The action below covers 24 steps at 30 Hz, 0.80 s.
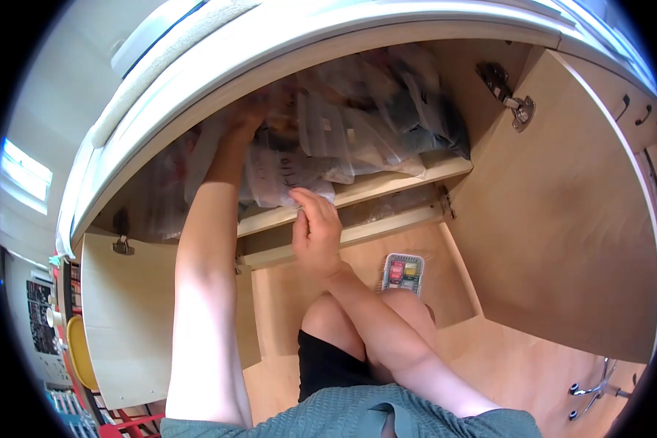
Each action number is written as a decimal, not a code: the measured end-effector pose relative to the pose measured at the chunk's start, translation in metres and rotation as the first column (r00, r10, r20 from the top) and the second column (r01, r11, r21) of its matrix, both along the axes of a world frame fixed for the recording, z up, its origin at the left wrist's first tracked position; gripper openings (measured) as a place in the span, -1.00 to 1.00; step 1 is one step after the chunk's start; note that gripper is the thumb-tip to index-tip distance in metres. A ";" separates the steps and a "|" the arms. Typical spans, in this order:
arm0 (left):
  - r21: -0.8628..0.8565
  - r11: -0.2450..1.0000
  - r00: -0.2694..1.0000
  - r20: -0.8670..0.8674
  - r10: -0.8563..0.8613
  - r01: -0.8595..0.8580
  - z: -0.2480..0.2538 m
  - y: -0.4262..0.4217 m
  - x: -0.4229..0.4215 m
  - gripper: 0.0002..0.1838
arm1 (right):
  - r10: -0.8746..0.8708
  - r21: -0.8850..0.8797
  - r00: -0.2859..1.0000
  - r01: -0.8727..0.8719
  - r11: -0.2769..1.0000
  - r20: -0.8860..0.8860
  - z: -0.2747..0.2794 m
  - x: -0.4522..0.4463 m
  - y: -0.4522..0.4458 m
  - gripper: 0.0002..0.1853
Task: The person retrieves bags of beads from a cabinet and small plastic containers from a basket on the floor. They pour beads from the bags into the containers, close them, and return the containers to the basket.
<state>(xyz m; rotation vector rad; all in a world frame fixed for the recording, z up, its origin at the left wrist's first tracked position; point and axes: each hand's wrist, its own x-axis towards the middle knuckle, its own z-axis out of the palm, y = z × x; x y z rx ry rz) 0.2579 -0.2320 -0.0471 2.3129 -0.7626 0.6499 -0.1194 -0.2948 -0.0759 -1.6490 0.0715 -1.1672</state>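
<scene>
Clear plastic makes up most of what the left hand (248, 118) is in among, so the reach is best made slowly, fingers sliding between bags rather than pushing down on them. A pinch near a bag's upper edge should give a steadier lift than a grab at its slack middle, and a straight pull toward 6 o'clock would drag its neighbours least. The right hand (317, 230) is well placed to steady the front row over the shelf (416, 181), as loose bags could slide off that edge. Keeping the left forearm clear of the cupboard's rim would also help.

The marked bag (276, 174) lies at 5 o'clock from the left hand and at 11 o'clock from the right, just beside the right fingertips; whether they touch it, I cannot tell. More bags (372, 142) crowd in at 1 o'clock from the right hand. That hand has its fingers loosely curled, thumb apart from them, with nothing in its grasp. The left is dim and blurred, so I cannot tell whether it is closed on anything. The basket (405, 255) sits low at 4 o'clock from the right hand.
</scene>
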 end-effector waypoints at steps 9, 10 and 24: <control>0.154 0.986 0.998 -0.020 0.064 -0.060 0.052 -0.024 -0.085 -0.72 | 0.051 0.037 0.998 -0.049 0.998 -0.042 -0.004 0.003 -0.031 -0.68; 0.083 0.996 0.994 -0.111 -0.014 0.024 0.056 -0.027 -0.091 -0.67 | 0.088 0.002 0.995 -0.088 0.996 -0.053 -0.002 0.006 -0.032 -0.64; 0.141 0.990 0.998 0.064 0.012 -0.021 0.054 -0.025 -0.070 -0.29 | 0.359 0.008 0.911 -0.365 0.931 -0.204 -0.008 0.178 -0.056 -0.04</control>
